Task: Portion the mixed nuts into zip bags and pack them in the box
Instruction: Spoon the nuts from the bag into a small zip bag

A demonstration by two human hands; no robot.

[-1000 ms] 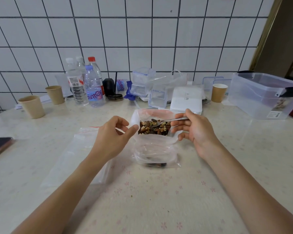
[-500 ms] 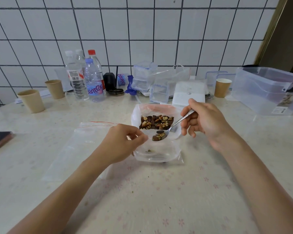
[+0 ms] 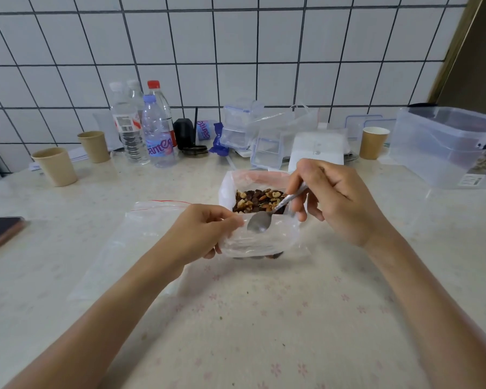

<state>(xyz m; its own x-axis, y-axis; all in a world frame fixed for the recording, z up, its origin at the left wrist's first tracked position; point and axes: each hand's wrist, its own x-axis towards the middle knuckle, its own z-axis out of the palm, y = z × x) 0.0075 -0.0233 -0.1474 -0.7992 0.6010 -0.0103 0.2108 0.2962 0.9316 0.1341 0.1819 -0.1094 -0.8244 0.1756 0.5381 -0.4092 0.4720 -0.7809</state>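
A: What do you see nearest on the table (image 3: pixel 236 332)?

B: Two bare forearms reach in from the near edge. The left hand (image 3: pixel 199 234) pinches the near lip of a small zip bag (image 3: pixel 261 240) between thumb and fingers. I think it holds the mouth open so the nuts can fall in.

A: And the right hand (image 3: pixel 334 203)?

B: It is closed on the handle of a spoon (image 3: pixel 260 224), gripping it with the fingertips. The bowl of the spoon is turned down over the bag mouth and looks empty, so I judge that one scoop is just tipped out. A few dark pieces lie at the bottom of the bag, but the plastic blurs them.

A: Where are the nuts (image 3: pixel 257 200)?

B: In a white pouch (image 3: pixel 227 189) standing open just behind the bag, touching it. This keeps the spoon's way short.

A: Anything at the left?

B: A spare bag (image 3: pixel 141 234) lies flat there, beside the left hand, probably for the next portion. A phone (image 3: pixel 0 231) is at the far left edge.

A: And farther?

B: The clear box (image 3: pixel 446 147) waits at the far right, well apart; I cannot tell what is inside. Cups (image 3: pixel 55 167) and bottles (image 3: pixel 152 127) stand along the tiled wall. The packing is not yet begun, in my judgement.
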